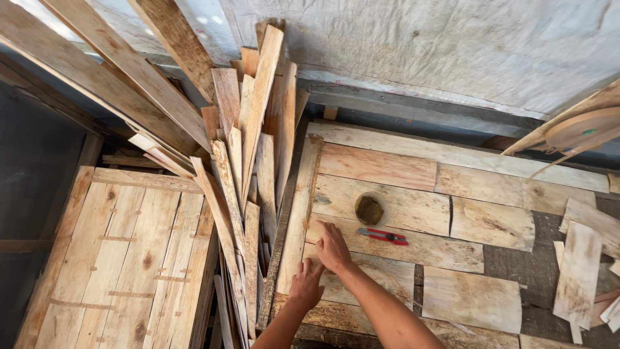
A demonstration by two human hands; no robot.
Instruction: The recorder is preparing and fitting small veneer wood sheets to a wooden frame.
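Both hands lie flat on the wooden panel (387, 194) — left hand (306, 285) spread near its left edge strip (298, 207), right hand (333, 247) pressed down just beside it. A red cutter (383, 236) rests close by, below a round knot hole (369, 209).

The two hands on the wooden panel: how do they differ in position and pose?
The right hand lies farther from the person than the left hand, reaching toward the red utility knife. The right hand rests flat with fingers stretched on a plank; the left hand looks more curled, near the panel's left edge strip. Both are bare, hold nothing, and touch the panel.
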